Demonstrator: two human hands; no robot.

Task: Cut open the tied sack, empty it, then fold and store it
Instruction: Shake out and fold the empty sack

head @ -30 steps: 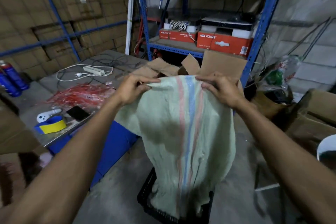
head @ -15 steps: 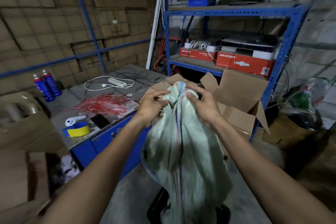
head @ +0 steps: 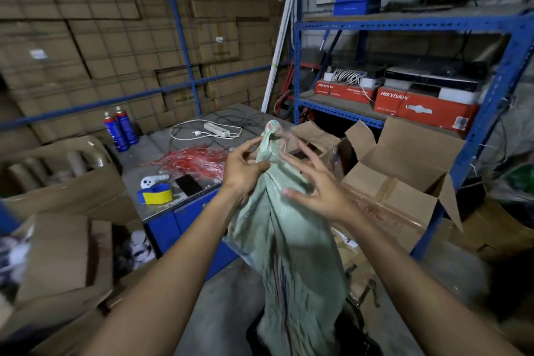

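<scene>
A pale green woven sack point(head: 289, 254) with faint red and blue stripes hangs bunched into a narrow column in front of me. Its lower end drops into a black plastic crate point(head: 254, 335) on the floor. My left hand point(head: 245, 170) pinches the gathered neck of the sack near its top. My right hand point(head: 315, 185) is beside the sack with fingers spread, its fingertips just touching or barely off the cloth. The sack's top end pokes up above both hands.
A grey-topped blue workbench point(head: 161, 208) on the left carries red plastic strips point(head: 196, 162), a phone, a blue-yellow tape roll point(head: 156, 195), a power strip and two spray cans point(head: 121, 131). Open cardboard boxes point(head: 398, 182) stand right of the sack. Blue shelving point(head: 500, 107) rises behind them.
The sack's end, held spread wide between both hands, has been gathered into a narrow bunch. My right hand has let go and opened. The view has tilted upward.
</scene>
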